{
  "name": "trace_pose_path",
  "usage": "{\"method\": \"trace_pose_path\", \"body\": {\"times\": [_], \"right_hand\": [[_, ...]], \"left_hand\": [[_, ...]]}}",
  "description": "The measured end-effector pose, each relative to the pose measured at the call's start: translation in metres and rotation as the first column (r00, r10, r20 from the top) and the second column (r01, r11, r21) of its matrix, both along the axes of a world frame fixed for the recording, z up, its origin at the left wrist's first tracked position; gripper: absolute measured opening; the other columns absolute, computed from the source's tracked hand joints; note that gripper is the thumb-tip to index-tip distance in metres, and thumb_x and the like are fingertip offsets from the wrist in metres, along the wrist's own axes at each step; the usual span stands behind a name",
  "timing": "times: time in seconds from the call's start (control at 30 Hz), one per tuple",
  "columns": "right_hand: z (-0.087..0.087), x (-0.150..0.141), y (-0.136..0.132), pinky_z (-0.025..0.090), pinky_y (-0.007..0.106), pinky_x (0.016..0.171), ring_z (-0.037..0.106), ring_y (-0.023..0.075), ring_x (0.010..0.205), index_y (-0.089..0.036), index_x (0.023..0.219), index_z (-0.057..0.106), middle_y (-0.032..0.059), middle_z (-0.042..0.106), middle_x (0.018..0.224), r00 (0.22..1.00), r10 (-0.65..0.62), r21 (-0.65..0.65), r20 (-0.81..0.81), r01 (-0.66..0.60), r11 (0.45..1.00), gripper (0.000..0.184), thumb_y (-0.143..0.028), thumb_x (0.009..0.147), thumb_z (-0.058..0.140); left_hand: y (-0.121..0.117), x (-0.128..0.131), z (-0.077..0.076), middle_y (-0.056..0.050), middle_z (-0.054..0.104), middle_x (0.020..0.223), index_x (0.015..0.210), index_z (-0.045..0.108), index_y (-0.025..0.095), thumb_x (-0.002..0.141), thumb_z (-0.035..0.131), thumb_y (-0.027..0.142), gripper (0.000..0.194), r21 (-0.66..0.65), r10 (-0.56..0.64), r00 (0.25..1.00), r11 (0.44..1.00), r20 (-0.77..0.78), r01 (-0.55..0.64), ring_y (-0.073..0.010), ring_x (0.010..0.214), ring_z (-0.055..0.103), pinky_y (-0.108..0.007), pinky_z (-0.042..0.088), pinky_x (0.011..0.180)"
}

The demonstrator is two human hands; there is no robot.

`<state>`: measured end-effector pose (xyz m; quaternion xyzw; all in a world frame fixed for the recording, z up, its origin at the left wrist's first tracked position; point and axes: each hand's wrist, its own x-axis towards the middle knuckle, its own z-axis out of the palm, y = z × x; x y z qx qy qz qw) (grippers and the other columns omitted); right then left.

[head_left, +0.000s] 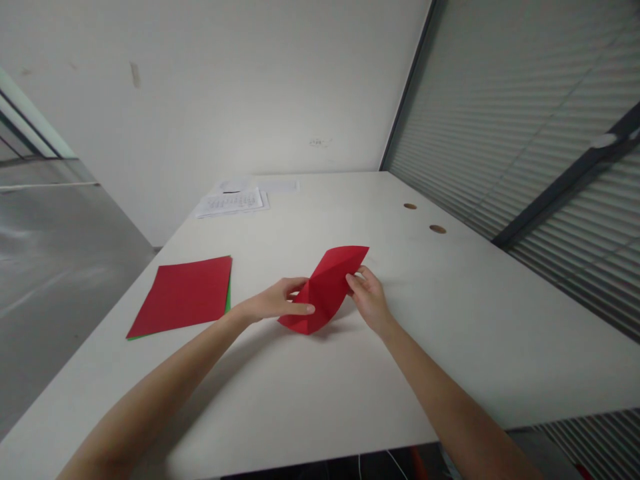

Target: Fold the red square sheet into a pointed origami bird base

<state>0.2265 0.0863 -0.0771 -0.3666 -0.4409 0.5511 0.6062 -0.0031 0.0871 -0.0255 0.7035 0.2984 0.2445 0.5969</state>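
A red sheet of paper [327, 283] with a crease near its left part is held tilted just above the table, its edges bending. My left hand [283, 299] grips its left side, the thumb lying across the front and the other fingers partly behind. At the right edge, my right hand [367, 293] pinches the sheet between thumb and fingers. Left of my left hand lies a stack of coloured paper [187, 293], red on top, with a green edge showing beneath.
The white table [320, 393] stretches back to the wall. Printed sheets [233, 202] lie at its far left, a dark pen-like item on them. Two round holes [438, 229] sit near the right edge, beside a window with blinds [500, 120]. Cables hang below the front edge.
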Motion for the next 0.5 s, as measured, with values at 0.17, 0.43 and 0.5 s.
{"method": "trace_pose_path", "body": {"times": [0.17,0.43,0.5], "right_hand": [[-0.003,-0.004,0.002,0.052,0.031,0.069,0.062,0.0163,0.073,-0.026,0.094,0.057,-0.0004,0.066,0.082,0.981,-0.082,0.097,0.176,0.065,0.993,0.037,-0.043,0.07,0.078],[-0.011,0.002,0.002,0.051,0.041,0.093,0.056,0.0223,0.107,-0.031,0.128,0.05,0.0081,0.041,0.129,0.871,-0.294,0.336,0.393,0.162,0.928,0.063,-0.04,0.072,0.077],[-0.014,0.003,0.002,0.048,0.043,0.098,0.053,0.0243,0.113,-0.029,0.123,0.056,0.0081,0.039,0.128,0.872,-0.273,0.341,0.407,0.132,0.931,0.055,-0.041,0.073,0.077]], "left_hand": [[0.0,0.002,-0.003,-0.01,0.069,0.111,0.111,0.068,0.019,0.078,0.074,0.03,0.036,-0.019,0.036,0.999,0.999,0.039,-0.035,-0.0224,0.096,0.066,-0.037,0.05,0.088],[0.004,0.004,-0.006,-0.007,0.072,0.101,0.096,0.07,0.016,0.073,0.078,0.026,0.027,-0.091,0.231,0.949,0.972,0.216,-0.216,-0.0199,0.091,0.066,-0.034,0.05,0.086],[0.005,0.004,-0.007,-0.006,0.072,0.099,0.095,0.07,0.016,0.073,0.078,0.027,0.026,-0.087,0.251,0.939,0.968,0.233,-0.237,-0.0196,0.09,0.065,-0.034,0.05,0.086]]}}
